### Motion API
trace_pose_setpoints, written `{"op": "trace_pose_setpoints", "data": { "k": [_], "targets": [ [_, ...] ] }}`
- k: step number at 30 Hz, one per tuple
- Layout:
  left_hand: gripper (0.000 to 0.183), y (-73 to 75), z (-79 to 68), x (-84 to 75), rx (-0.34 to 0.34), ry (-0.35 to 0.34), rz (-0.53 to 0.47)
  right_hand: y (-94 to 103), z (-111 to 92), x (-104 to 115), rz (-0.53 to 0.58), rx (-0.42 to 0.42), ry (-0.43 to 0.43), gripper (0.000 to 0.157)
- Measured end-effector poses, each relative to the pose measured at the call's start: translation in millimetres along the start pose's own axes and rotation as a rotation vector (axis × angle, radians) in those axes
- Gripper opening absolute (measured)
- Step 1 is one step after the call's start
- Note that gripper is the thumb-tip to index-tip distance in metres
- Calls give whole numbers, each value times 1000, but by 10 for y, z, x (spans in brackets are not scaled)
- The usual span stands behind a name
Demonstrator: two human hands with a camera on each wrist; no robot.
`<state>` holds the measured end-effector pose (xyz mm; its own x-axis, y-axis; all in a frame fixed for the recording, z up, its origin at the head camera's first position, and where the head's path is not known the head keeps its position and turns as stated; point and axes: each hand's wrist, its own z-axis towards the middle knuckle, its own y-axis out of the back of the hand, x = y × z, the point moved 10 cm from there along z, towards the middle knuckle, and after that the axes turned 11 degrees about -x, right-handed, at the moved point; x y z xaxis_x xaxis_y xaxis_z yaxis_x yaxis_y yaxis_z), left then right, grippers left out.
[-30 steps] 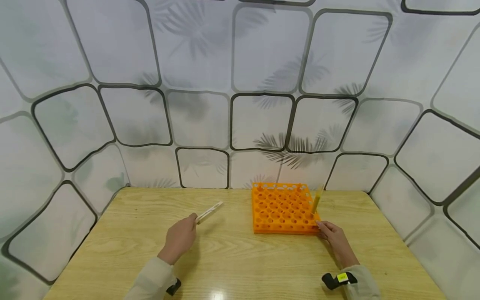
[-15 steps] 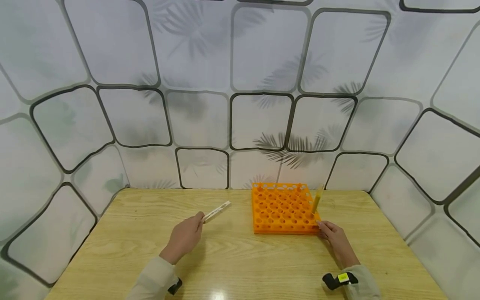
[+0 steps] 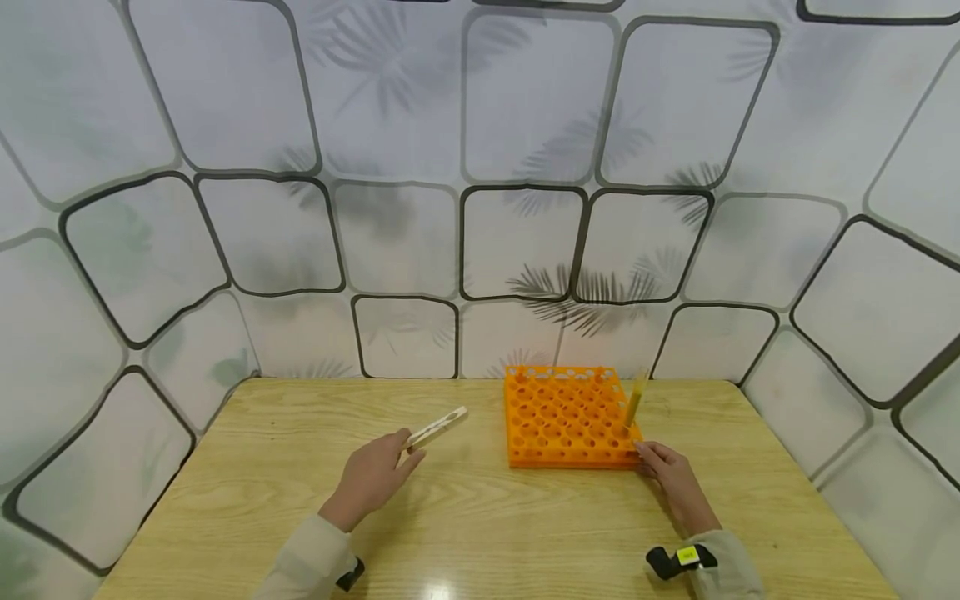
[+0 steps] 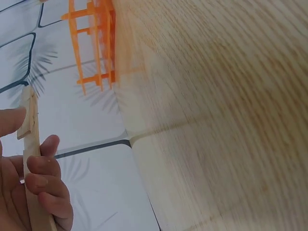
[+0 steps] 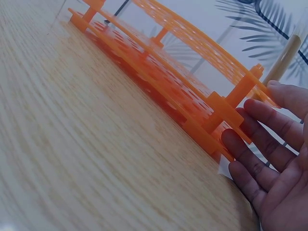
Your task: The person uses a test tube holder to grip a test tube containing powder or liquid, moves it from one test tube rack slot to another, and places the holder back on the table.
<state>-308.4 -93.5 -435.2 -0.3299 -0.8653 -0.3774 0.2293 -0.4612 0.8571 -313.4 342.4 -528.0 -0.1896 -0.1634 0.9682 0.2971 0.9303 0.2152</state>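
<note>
In the head view my left hand (image 3: 367, 483) holds a wooden test tube holder (image 3: 437, 428) above the table, its tip angled up and to the right. The left wrist view shows fingers curled round its wooden handle (image 4: 41, 216), with the thumb against its shorter arm. At the right, an orange test tube rack (image 3: 573, 456) stands on the table. One test tube (image 3: 634, 404) with yellow contents leans slightly in its right front part. My right hand (image 3: 673, 482) grips the rack's front right corner, thumb at the top plate and the other fingers along the side.
The pale wooden table (image 3: 480, 525) runs back to a patterned curtain wall (image 3: 405, 233), which also closes in both sides. Bare tabletop lies between my left hand and the rack. A small whitish piece (image 5: 224, 166) shows under the rack's corner.
My left hand has moved a little to the right with the test tube holder, and its thumb now stands out from the fingers. The right hand and rack stay in place.
</note>
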Motion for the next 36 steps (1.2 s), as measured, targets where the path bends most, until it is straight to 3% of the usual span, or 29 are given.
{"op": "trace_pose_setpoints", "data": {
  "k": [8,20,36],
  "targets": [
    [25,-1,-12,-15,-2,-25,25,-3,18,-16,0,3,-18,33],
    [24,45,-9,-66,-57,-97,67,7,5,16,-8,-4,27,34],
    [19,59,7,-88,-48,-90,80,14,10,10,-12,-12,7,37]
  ]
}}
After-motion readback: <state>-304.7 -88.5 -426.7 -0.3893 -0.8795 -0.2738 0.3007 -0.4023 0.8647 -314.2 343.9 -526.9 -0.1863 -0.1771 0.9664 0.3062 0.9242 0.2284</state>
